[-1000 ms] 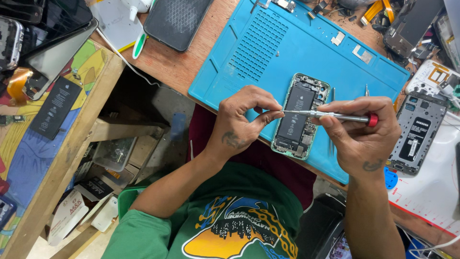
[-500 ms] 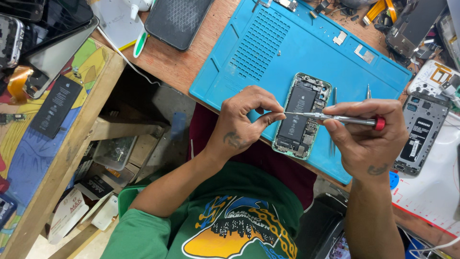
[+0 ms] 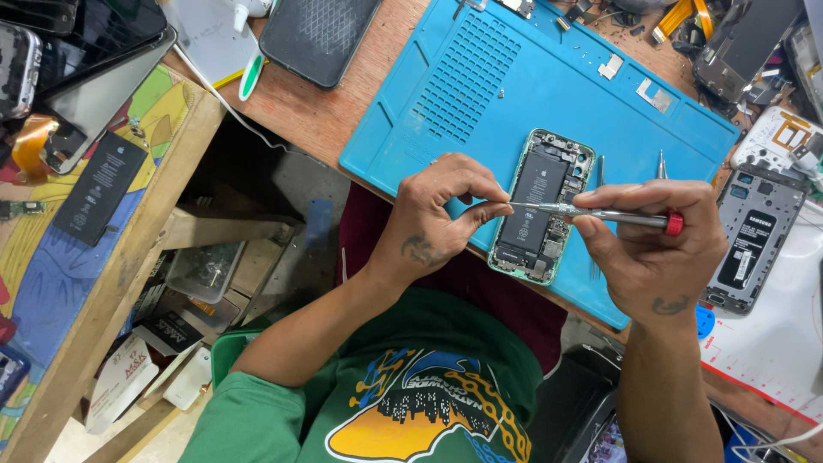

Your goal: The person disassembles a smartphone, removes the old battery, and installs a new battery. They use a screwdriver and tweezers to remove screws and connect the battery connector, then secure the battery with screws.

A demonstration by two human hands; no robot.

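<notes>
Blue mat [image 3: 531, 94]: opened phone [image 3: 542, 206], battery inside; right hand [image 3: 656, 249] grips screwdriver [image 3: 600, 214].

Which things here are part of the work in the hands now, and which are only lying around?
In use:
- left hand pinching the screwdriver tip
- right hand holding the screwdriver
- opened phone
- blue mat

Lying about:
- second opened phone
- dark phone, face down
- loose battery

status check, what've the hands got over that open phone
Right hand grips red-capped screwdriver. Left hand pinches its tip. Both hover over opened phone on blue mat. Nothing in the way.
</notes>
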